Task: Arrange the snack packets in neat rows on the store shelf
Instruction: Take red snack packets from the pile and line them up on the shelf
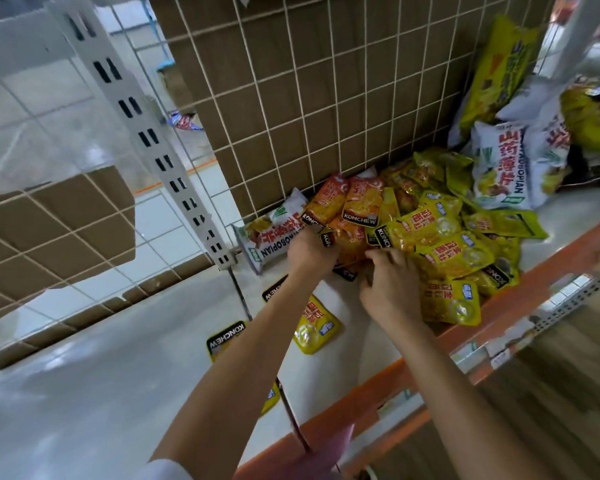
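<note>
A loose heap of small yellow snack packets (pixel 440 237) lies on the white shelf (pixel 329 372), with orange packets (pixel 357 199) at its back against the wire grid. My left hand (pixel 309 254) rests on the heap's left edge, fingers closed on an orange packet (pixel 347 237). My right hand (pixel 392 282) is beside it, fingers curled into the front of the heap, gripping the same cluster of packets. A single yellow packet (pixel 314 327) lies apart near the shelf front, under my left forearm. A white packet (pixel 271 233) lies at the far left.
Large white and yellow bags (pixel 503 168) stand at the right. A wire grid back panel (pixel 309 98) with cardboard behind closes the rear. The orange shelf edge (pixel 395 372) runs along the front. A slotted white upright (pixel 146 133) stands left. Two black-labelled packets (pixel 226 337) lie left.
</note>
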